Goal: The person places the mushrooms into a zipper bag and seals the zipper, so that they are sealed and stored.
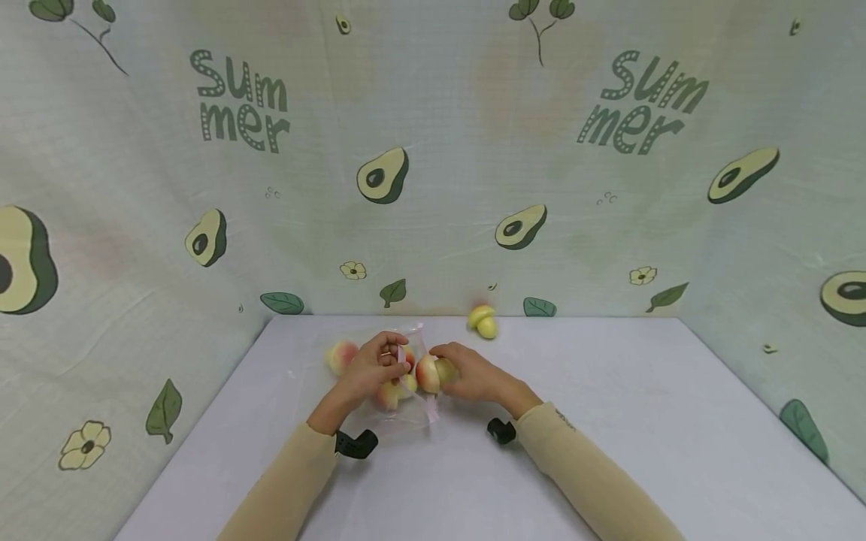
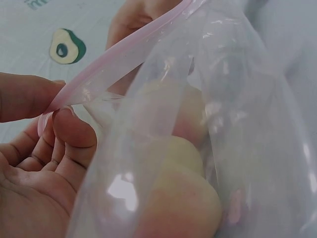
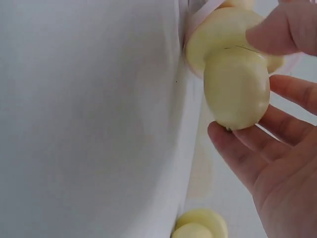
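A clear plastic zip bag (image 2: 247, 114) lies at the middle of the table with several mushrooms inside, yellowish with pink-red caps. My left hand (image 1: 365, 376) pinches the bag's pink zip edge (image 2: 121, 49) between thumb and forefinger, and the mouth gapes. In my right hand (image 1: 476, 376) is another mushroom (image 3: 237, 89), its cap at the bag's mouth and its pale stem toward the palm. The thumb lies on the cap and the fingers are around the stem. Through the plastic, the mushrooms inside (image 2: 178, 203) look blurred.
One more yellow mushroom (image 1: 483, 321) lies at the table's back edge, beyond my right hand. Behind the white table (image 1: 609, 421) hangs a cloth (image 1: 446, 113) printed with avocados and leaves. A black wrist camera (image 1: 501, 430) sits under my right wrist.
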